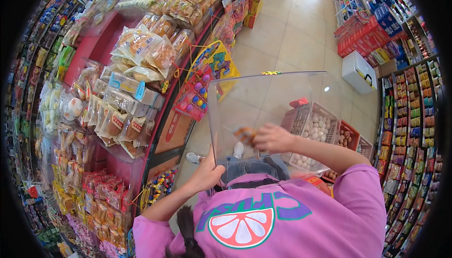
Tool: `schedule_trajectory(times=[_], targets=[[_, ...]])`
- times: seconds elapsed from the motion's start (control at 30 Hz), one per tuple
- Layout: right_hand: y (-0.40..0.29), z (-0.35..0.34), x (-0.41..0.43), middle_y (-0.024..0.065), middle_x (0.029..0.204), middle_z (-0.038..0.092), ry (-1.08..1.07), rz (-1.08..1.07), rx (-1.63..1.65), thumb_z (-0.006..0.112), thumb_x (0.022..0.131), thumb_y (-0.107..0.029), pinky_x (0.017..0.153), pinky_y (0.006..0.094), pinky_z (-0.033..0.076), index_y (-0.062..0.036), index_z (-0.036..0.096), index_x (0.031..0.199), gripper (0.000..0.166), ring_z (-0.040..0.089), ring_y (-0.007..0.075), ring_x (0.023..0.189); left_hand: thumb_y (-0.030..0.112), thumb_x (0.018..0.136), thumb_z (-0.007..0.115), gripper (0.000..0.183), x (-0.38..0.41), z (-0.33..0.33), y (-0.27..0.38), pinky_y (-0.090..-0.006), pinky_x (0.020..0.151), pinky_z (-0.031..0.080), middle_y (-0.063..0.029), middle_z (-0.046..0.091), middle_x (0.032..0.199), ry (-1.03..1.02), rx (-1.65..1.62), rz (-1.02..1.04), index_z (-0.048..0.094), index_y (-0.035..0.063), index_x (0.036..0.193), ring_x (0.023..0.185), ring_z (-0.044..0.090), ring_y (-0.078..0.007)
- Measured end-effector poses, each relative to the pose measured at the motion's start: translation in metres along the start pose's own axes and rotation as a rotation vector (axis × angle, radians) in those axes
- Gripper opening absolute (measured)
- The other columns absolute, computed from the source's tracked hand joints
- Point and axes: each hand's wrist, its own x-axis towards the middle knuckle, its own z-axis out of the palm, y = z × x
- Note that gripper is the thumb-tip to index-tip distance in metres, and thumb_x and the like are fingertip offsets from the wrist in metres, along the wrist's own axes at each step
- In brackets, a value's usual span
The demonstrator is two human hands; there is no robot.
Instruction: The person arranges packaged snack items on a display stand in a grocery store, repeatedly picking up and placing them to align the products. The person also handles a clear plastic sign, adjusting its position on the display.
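Observation:
My left hand [209, 172] grips the left edge of a clear plastic panel [272, 92], which stands in front of my pink shirt with a citrus print. On the panel's right part, my right hand [273, 138] is closed on a blurred orange-brown patterned item [246, 135], perhaps a cloth; its kind is not certain. Through the panel show my shoes on the tiled floor and a plastic crate of pale eggs [319, 125]. Left of the panel hangs a red pack of coloured balls or eggs [197, 95].
A red display shelf [160, 116] at the left holds bagged bread [141, 46] and cakes. Behind the panel at the right are a red crate of brown eggs [348, 136] and a white box [358, 71]. Packed snack shelves [406, 116] line the right side; a tiled aisle [282, 21] runs ahead.

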Motion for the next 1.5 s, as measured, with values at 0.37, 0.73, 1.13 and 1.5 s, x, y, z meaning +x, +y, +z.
schedule_trajectory(times=[0.37, 0.73, 1.13, 1.5], targets=[[0.05, 0.007, 0.088, 0.0048, 0.117, 0.054, 0.564, 0.268, -0.381, 0.057, 0.074, -0.011, 0.095, 0.0403, 0.04, -0.0098, 0.06, 0.099, 0.026, 0.05, 0.0235, 0.112, -0.002, 0.073, 0.04, 0.093, 0.008, 0.007, 0.011, -0.0307, 0.05, 0.055, -0.0305, 0.028, 0.137, -0.032, 0.047, -0.093, -0.011, 0.0222, 0.147, 0.073, 0.064, -0.031], [0.094, -0.005, -0.042, 0.0159, 0.103, 0.05, 0.035, 1.348, -0.464, 0.059, 0.074, -0.007, 0.059, 0.0339, 0.054, 0.0054, 0.058, 0.097, 0.027, 0.057, 0.028, 0.086, 0.002, 0.074, 0.043, 0.084, 0.014, 0.01, 0.012, -0.0358, 0.063, 0.054, -0.0278, 0.037, 0.13, 0.05, 0.086, -0.126, 0.0, 0.0075, 0.146, 0.08, 0.062, -0.0326], [0.038, 0.028, -0.07, 0.0167, 0.096, 0.052, -0.131, 1.3, -0.384, 0.059, 0.073, -0.007, 0.054, 0.0346, 0.054, 0.0038, 0.063, 0.09, 0.021, 0.059, 0.0288, 0.079, 0.003, 0.071, 0.043, 0.082, 0.012, 0.012, 0.019, -0.0353, 0.108, 0.025, -0.0255, 0.032, 0.138, 0.011, 0.003, -0.106, 0.006, -0.0015, 0.145, 0.13, 0.033, -0.0357], [0.086, 0.005, -0.067, 0.0117, 0.095, 0.053, 0.061, 1.272, -0.556, 0.059, 0.072, -0.008, 0.053, 0.0337, 0.053, 0.0012, 0.064, 0.084, 0.017, 0.058, 0.0267, 0.082, 0.005, 0.073, 0.044, 0.087, 0.009, 0.016, 0.006, -0.0354, 0.105, 0.028, -0.0301, 0.03, 0.138, 0.025, 0.444, 0.256, -0.005, 0.0, 0.145, 0.127, 0.035, -0.0385]])
